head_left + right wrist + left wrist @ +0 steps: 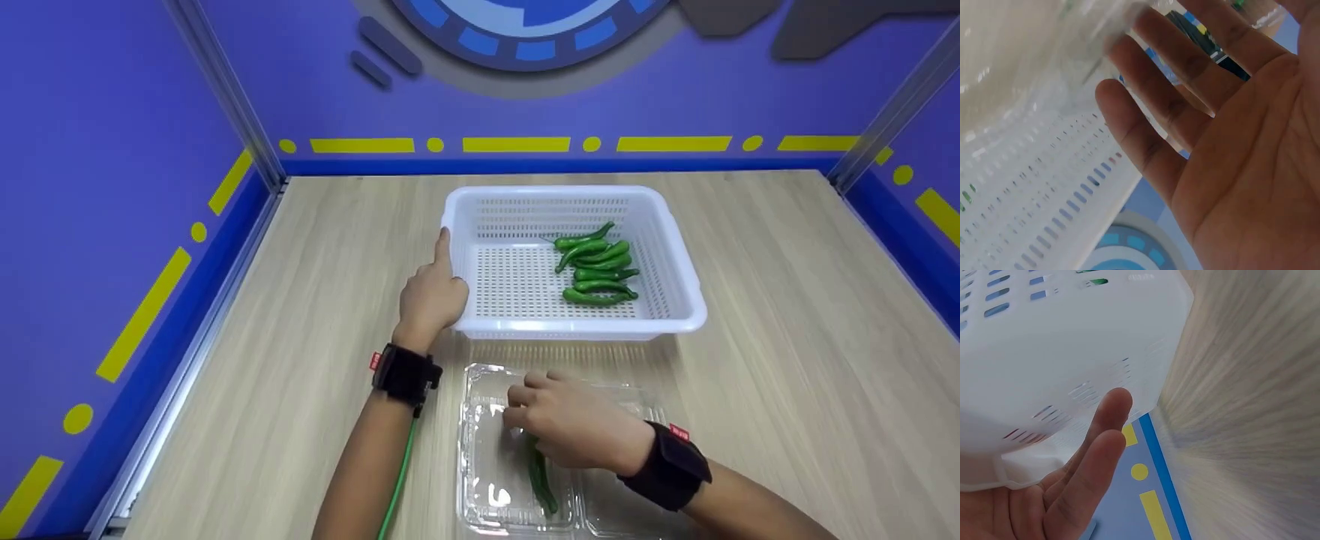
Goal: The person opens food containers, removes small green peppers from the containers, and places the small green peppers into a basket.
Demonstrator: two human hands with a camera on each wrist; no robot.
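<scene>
My left hand (433, 296) holds the left rim of a white perforated plastic basket (577, 325). Its thumb lies over the rim and the index finger points straight along it; in the left wrist view, other fingers (1107, 417) extend beneath the rim beside the wall. Several green chili peppers (600, 274) lie in the basket's right half. Nearer me, my right hand (574, 420) hovers over a clear plastic clamshell container (480, 450), fingers loosely bent and apart. One green chili pepper (541, 484) lies in the left compartment, its far end hidden under that hand.
The wooden table (337, 247) carries both containers, the clamshell directly in front of the basket. Blue printed panels (517, 112) wall the table at the back and both sides. A green cable (401, 469) runs along my left forearm.
</scene>
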